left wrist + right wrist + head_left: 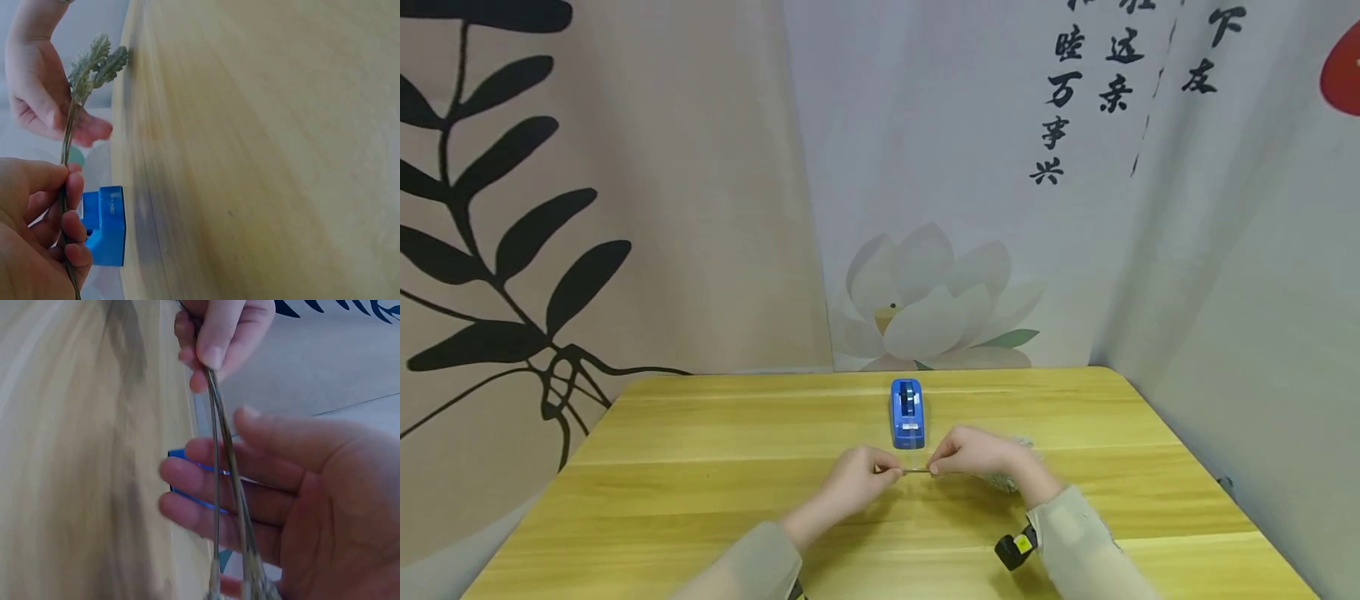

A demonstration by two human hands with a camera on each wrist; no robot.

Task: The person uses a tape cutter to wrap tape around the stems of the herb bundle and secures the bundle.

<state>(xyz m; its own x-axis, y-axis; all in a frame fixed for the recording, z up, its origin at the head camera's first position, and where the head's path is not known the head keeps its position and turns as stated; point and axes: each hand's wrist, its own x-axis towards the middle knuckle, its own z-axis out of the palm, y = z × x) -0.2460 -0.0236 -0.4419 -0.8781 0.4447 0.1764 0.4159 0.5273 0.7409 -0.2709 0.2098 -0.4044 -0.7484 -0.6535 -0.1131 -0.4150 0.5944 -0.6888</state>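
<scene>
A thin bunch of grey-green leafy sprigs [97,65] is held above the table, its long stems [226,444] gathered together. My left hand [37,231] grips the stems, with thumb and curled fingers around them. Beside the leafy end is my right hand [281,481]; its fingers are extended and its thumb stands apart, with the stems crossing in front of the fingers. Just beyond both hands stands a blue tape dispenser [907,414]. A faint clear strip of tape [914,458] runs from its front toward the stems. My right hand partly hides the leaves in the head view.
The wooden table [700,467] ends at a back edge behind the dispenser. Printed cloth [700,167] hangs behind it and along the right side. A small black device [1017,547] with a yellow label is at my right wrist.
</scene>
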